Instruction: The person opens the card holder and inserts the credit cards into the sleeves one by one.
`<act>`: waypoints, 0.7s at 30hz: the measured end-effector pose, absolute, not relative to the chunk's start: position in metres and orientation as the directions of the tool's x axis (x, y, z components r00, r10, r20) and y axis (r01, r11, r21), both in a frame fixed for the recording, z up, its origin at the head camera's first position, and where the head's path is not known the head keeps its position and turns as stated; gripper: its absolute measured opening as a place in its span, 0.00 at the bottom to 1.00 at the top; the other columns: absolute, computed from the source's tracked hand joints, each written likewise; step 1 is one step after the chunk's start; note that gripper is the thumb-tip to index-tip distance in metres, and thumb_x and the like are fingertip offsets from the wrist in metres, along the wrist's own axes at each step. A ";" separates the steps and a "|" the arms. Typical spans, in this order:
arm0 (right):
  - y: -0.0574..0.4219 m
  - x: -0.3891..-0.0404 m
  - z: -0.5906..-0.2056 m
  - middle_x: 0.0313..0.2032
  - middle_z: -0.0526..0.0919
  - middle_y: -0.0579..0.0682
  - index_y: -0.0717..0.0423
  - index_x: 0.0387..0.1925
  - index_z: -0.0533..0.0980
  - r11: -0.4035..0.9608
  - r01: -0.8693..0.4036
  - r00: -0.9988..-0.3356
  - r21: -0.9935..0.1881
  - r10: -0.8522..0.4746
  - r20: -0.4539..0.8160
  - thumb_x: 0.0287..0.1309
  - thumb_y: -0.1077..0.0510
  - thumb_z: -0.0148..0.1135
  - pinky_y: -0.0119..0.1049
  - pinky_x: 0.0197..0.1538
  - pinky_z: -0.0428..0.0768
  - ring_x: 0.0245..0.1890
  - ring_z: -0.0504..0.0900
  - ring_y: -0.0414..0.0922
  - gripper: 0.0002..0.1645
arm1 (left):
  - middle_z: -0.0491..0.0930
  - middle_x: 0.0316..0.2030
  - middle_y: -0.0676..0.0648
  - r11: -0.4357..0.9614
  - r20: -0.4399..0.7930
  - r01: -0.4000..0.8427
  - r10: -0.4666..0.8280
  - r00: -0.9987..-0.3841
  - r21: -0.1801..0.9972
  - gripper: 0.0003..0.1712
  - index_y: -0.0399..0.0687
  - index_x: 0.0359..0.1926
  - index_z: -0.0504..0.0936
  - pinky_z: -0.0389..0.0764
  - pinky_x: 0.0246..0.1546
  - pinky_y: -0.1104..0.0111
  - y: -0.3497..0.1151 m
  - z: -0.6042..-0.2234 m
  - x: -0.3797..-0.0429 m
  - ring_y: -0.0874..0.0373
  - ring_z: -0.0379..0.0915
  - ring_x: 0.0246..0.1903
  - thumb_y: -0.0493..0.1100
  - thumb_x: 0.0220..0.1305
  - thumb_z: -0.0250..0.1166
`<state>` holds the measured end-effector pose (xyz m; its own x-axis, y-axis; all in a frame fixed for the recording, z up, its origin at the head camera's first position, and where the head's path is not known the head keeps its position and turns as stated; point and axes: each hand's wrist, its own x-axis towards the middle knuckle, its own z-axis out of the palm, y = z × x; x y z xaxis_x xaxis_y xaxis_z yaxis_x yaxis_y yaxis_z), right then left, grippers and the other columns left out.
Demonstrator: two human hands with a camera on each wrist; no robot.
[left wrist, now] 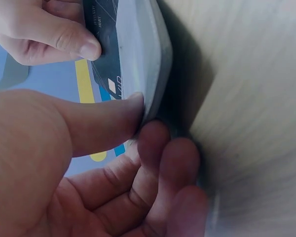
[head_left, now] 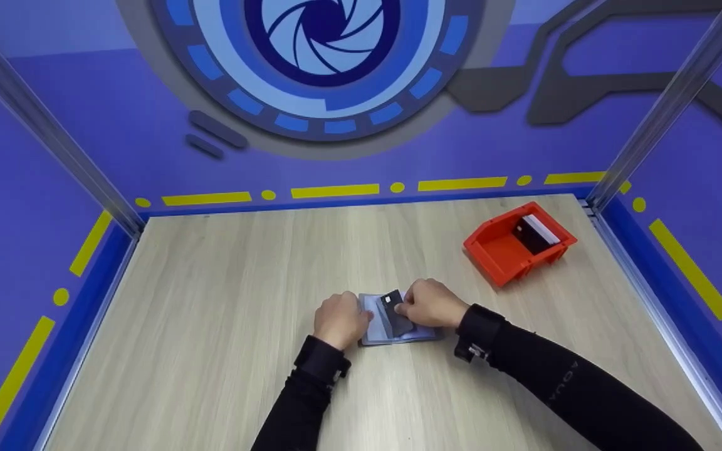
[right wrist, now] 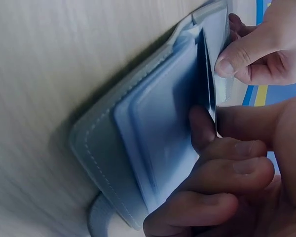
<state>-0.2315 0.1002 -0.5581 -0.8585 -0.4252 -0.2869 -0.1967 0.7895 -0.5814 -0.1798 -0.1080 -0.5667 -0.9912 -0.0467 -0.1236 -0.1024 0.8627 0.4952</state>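
- The wallet (head_left: pixel 370 326) lies spread on the bench (head_left: pixel 229 282), near the middle of its visible part, with clear pages inside.
- The left hand (head_left: pixel 339 319) is at the wallet's 9 o'clock edge and pinches it, thumb on the inner face, fingers behind.
- The right hand (head_left: pixel 433 304) reaches in from about 2 o'clock and pinches the black card (head_left: pixel 400 318) between thumb and fingers.
- The hands are apart, with the card between them.
- The card tilts against a raised page, its chip (head_left: pixel 388 299) end between 11 and 12 o'clock; whether it sits in a pocket, I cannot tell.
- Black sleeves come in, the left from between 7 and 8 o'clock, the right from about 4.
- The red bin (head_left: pixel 502 252) stands on the bench at 2 o'clock from the wallet, well apart from it; a dark card (head_left: pixel 531 239) and a white stack (head_left: pixel 543 229) lean at its own 2 o'clock end.
- At 12 o'clock, past the bench, is a blue wall (head_left: pixel 367 172) with yellow dashes.
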 end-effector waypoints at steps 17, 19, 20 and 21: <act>0.089 -0.225 -0.556 0.15 0.66 0.40 0.45 0.14 0.69 0.830 -0.242 -0.846 -0.503 -0.434 -0.310 0.75 0.51 0.64 0.36 0.26 0.63 0.18 0.67 0.40 0.30 | 0.69 0.21 0.53 0.861 -0.101 -0.092 -0.048 -0.994 0.500 0.26 0.52 0.21 0.71 0.64 0.25 0.61 -0.108 -0.568 -0.178 0.55 0.65 0.22 0.49 0.71 0.76; 0.088 -0.226 -0.555 0.16 0.66 0.41 0.46 0.15 0.68 0.834 -0.247 -0.839 -0.493 -0.439 -0.322 0.75 0.53 0.62 0.37 0.27 0.64 0.19 0.67 0.41 0.28 | 0.66 0.20 0.53 0.863 -0.099 -0.094 -0.051 -0.994 0.497 0.28 0.53 0.20 0.69 0.63 0.25 0.61 -0.108 -0.568 -0.179 0.55 0.63 0.22 0.49 0.72 0.75; 0.087 -0.227 -0.555 0.17 0.66 0.41 0.46 0.15 0.67 0.834 -0.249 -0.836 -0.492 -0.442 -0.326 0.74 0.53 0.62 0.37 0.27 0.64 0.20 0.67 0.42 0.27 | 0.66 0.20 0.54 0.863 -0.098 -0.095 -0.053 -0.994 0.496 0.28 0.53 0.20 0.68 0.63 0.24 0.61 -0.108 -0.567 -0.179 0.56 0.63 0.21 0.49 0.72 0.75; 0.086 -0.227 -0.555 0.17 0.65 0.41 0.46 0.15 0.66 0.833 -0.253 -0.832 -0.493 -0.447 -0.328 0.74 0.54 0.62 0.37 0.27 0.64 0.20 0.66 0.42 0.28 | 0.65 0.20 0.54 0.864 -0.093 -0.093 -0.054 -0.994 0.495 0.29 0.53 0.20 0.67 0.63 0.24 0.61 -0.108 -0.567 -0.178 0.56 0.63 0.21 0.49 0.72 0.75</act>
